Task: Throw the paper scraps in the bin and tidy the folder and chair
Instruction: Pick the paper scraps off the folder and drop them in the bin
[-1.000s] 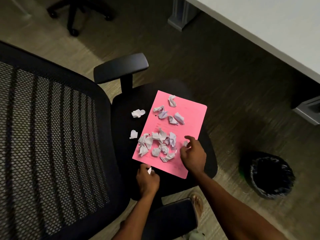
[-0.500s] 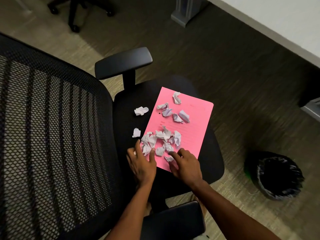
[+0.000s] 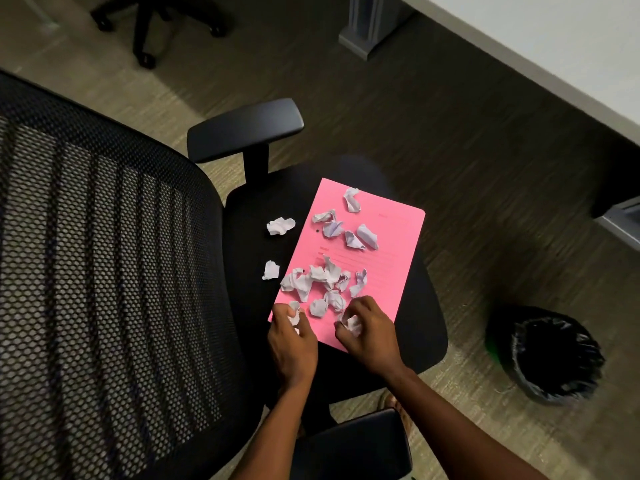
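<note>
A pink folder [image 3: 391, 244] lies on the seat of a black office chair [image 3: 249, 258], strewn with several crumpled white paper scraps [image 3: 329, 275]. Two more scraps [image 3: 280, 226] rest on the bare seat left of the folder. My left hand [image 3: 292, 337] is closed around a scrap at the folder's near left corner. My right hand [image 3: 369, 332] grips another scrap over the folder's near edge. A black-lined bin [image 3: 550, 358] stands on the floor to the right of the chair.
The chair's mesh backrest [image 3: 104, 289] fills the left side, with armrests far [image 3: 242, 128] and near [image 3: 349, 441]. A white desk [image 3: 554, 39] with a grey leg [image 3: 367, 32] runs across the upper right. Another chair's wheeled base [image 3: 152, 26] sits at top left.
Both hands came onto the folder's near edge and closed around scraps from the pile. The view shifted slightly, so the chair and bin sit a little differently in frame.
</note>
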